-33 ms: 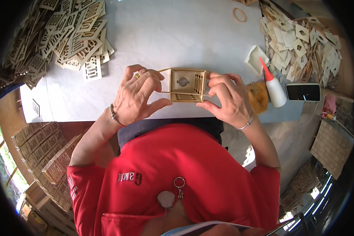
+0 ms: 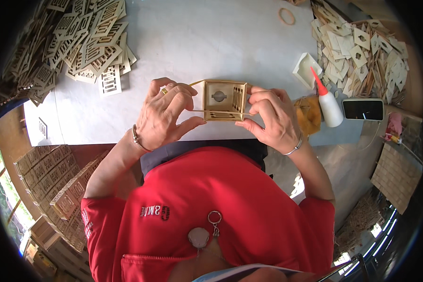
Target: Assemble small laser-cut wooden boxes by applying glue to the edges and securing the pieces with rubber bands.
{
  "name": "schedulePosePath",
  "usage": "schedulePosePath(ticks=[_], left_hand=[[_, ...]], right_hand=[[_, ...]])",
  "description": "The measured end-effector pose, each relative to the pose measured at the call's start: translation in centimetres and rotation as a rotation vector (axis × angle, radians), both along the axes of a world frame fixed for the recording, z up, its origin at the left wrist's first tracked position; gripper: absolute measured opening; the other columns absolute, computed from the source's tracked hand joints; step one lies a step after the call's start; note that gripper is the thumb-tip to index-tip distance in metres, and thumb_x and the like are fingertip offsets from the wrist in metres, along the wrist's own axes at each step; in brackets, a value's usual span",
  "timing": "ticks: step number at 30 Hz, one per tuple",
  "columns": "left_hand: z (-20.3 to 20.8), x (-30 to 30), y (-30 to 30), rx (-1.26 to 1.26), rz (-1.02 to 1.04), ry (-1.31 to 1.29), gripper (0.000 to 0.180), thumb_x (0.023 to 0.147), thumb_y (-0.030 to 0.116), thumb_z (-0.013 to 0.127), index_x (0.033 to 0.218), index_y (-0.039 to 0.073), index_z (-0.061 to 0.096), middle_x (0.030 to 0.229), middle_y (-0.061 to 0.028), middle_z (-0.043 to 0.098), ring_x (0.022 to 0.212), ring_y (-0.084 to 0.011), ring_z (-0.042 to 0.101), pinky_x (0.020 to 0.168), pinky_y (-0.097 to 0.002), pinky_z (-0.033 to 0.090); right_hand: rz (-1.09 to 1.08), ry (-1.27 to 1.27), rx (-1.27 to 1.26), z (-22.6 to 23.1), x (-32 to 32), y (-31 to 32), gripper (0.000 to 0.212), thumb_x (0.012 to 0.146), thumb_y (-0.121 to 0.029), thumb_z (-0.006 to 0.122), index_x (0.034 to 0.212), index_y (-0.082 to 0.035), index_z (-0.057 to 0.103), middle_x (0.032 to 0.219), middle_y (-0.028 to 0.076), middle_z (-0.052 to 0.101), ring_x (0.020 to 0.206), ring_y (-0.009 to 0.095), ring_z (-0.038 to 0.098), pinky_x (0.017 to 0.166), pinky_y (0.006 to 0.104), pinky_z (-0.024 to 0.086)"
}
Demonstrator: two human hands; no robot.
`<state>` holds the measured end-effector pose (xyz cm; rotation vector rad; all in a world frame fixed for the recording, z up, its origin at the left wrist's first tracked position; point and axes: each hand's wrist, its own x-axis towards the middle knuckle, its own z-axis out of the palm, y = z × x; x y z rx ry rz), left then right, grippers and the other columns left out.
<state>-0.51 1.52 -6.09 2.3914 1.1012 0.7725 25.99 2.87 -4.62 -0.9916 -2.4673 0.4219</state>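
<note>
Left hand (image 2: pixel 168 115) and right hand (image 2: pixel 273 115) pinch thin band (image 2: pixel 198 111), apparently taut around wooden box (image 2: pixel 228 104); box between them, thumbs (image 2: pixel 191 124) seemingly steadying seven and five o'clock corners; white bottle (image 2: pixel 330 111) toward three o'clock

I see the left hand (image 2: pixel 166 110) holding a thin band (image 2: pixel 198 111) taut beside a small wooden box (image 2: pixel 226 104), while the right hand (image 2: pixel 275 115) grips the box's other side. Rightward I make out a white bottle (image 2: pixel 331 110) beside a phone (image 2: pixel 363 109); slotted pieces (image 2: pixel 96 49) lie heaped far left.
</note>
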Motion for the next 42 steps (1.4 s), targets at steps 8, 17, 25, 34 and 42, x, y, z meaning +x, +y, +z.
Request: schedulePosePath(ticks=[8,17,25,34,42], left_hand=[[-1.0,1.9,-2.4,-0.022,0.117,-0.232,0.023,0.064,0.001,0.073,0.075,0.006,0.054,0.083,-0.0055,0.058,0.095,-0.0242,0.062,0.079,-0.035,0.047],[-1.7,2.0,-2.8,0.09,0.135,-0.224,0.023,0.063,-0.003,0.071,0.083,0.003,0.061,0.092,-0.0084,0.061,0.1,-0.0291,0.059,0.08,-0.0364,0.049],[-1.3,1.9,-1.8,-0.842,0.495,-0.887,0.02,0.086,0.017,0.065,0.094,0.0,0.059,0.088,-0.0028,0.062,0.077,-0.0072,0.054,0.067,-0.0221,0.044],[-3.0,3.9,1.1,-1.056,0.492,-1.034,0.025,0.086,0.023,0.065,0.093,0.0,0.058,0.078,-0.0011,0.057,0.068,-0.0066,0.049,0.063,-0.0219,0.042],[-4.5,3.7,1.4,-0.801,0.341,-1.04,0.014,0.087,0.012,0.059,0.094,0.001,0.054,0.083,-0.0011,0.056,0.072,-0.0057,0.05,0.064,-0.0217,0.042]], right_hand=[[-0.077,0.203,0.021,-2.1,-0.8,-2.3,0.03,0.062,-0.009,0.077,0.068,-0.007,0.048,0.087,0.009,0.052,0.087,0.026,0.061,0.065,0.0337,0.049],[-0.107,0.247,-0.034,-1.9,-1.1,-2.6,0.021,0.068,0.0,0.072,0.075,-0.002,0.052,0.09,0.011,0.052,0.094,0.027,0.06,0.07,0.0314,0.051],[-0.495,1.041,-1.063,-2.8,-1.1,-0.5,0.018,0.087,-0.016,0.064,0.087,-0.002,0.053,0.085,0.005,0.057,0.082,0.012,0.057,0.065,0.0251,0.05],[-0.451,1.037,-1.063,-4.2,-2.9,1.1,0.02,0.085,-0.016,0.067,0.089,-0.003,0.052,0.078,0.0,0.055,0.069,0.005,0.05,0.061,0.0195,0.044],[-0.368,0.986,-1.092,-4.4,-2.7,1.8,0.02,0.086,-0.016,0.065,0.091,-0.002,0.051,0.077,-0.001,0.053,0.068,0.004,0.047,0.062,0.0181,0.04]])
